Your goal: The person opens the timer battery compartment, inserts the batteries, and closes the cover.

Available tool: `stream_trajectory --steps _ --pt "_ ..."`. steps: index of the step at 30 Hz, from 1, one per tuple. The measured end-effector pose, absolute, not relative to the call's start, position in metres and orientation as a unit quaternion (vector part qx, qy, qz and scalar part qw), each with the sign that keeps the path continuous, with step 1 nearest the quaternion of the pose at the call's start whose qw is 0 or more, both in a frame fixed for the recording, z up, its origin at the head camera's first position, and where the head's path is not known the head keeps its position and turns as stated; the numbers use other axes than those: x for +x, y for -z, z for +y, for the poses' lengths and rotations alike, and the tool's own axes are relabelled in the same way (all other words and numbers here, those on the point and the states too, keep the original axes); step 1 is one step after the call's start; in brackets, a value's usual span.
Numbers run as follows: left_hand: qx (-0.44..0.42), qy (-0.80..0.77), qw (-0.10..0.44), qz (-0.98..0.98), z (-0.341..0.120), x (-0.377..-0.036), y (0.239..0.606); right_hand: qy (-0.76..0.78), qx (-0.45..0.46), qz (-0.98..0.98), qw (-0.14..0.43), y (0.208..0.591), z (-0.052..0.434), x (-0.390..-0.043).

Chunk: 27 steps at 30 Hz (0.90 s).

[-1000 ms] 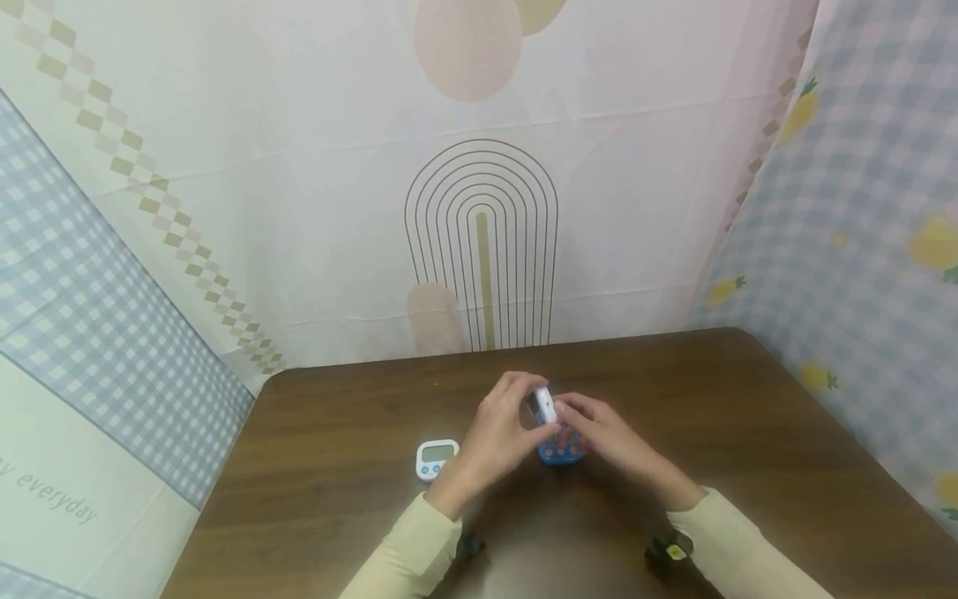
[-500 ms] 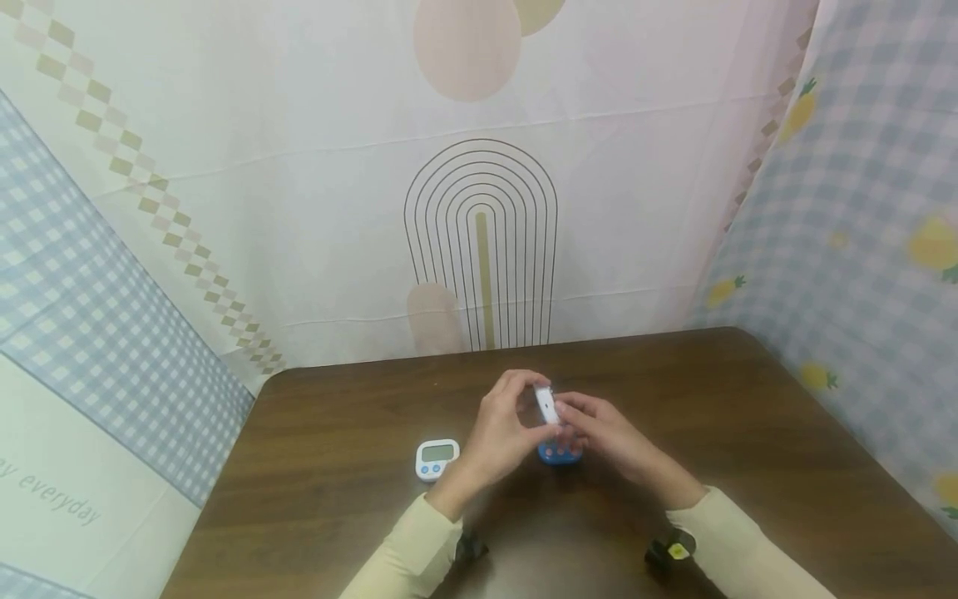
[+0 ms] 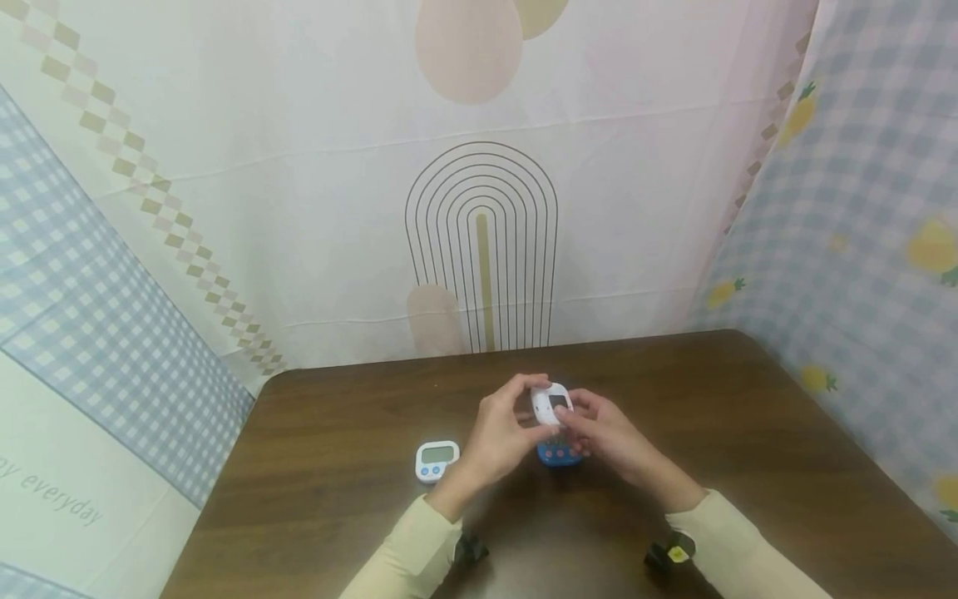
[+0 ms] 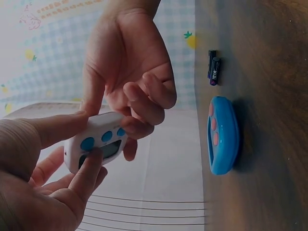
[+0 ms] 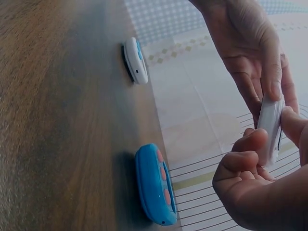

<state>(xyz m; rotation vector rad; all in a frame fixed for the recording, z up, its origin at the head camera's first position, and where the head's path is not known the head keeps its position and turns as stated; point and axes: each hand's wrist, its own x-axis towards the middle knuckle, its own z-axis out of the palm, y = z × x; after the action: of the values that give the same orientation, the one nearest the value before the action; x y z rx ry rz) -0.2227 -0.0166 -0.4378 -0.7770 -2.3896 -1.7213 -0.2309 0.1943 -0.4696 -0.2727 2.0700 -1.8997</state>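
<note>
Between both hands, above the table, is a white digital timer (image 3: 543,403) with blue buttons. My left hand (image 3: 497,433) grips it by opposite edges; in the left wrist view one fingertip lies by the buttons and screen of the timer (image 4: 102,126). My right hand (image 3: 617,438) pinches its other side, the thumb on the back beside a dark patch. The right wrist view shows this timer (image 5: 270,122) nearly edge-on. Below the hands a blue timer (image 4: 230,139) with pink buttons rests on the table, partly covered in the head view.
A second white timer (image 3: 437,454) lies screen up left of the blue one, close to the left forearm. Two small dark batteries (image 4: 213,68) lie side by side on the brown table (image 3: 329,499). Patterned cloth (image 3: 337,233) hangs behind the table and at both sides.
The held timer has turned from nearly edge-on to showing its flat back with the dark patch at the right. The right thumb now lies over that back. Both forearms stay in place.
</note>
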Motion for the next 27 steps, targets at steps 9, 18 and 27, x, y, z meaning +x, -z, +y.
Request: stream_trajectory --steps 9,18,27 --pt "-0.236 0.575 0.029 -0.783 -0.0151 -0.224 0.4406 0.664 -0.068 0.734 0.126 0.4666 0.1924 -0.2289" --pt "-0.22 0.583 0.0 -0.782 -0.0186 -0.227 0.4402 0.65 -0.065 0.752 0.09 0.4659 0.1908 -0.2279" --pt "-0.196 0.575 0.005 -0.795 -0.0232 -0.2315 0.4406 0.639 -0.079 0.761 0.076 0.4649 0.191 -0.2255"
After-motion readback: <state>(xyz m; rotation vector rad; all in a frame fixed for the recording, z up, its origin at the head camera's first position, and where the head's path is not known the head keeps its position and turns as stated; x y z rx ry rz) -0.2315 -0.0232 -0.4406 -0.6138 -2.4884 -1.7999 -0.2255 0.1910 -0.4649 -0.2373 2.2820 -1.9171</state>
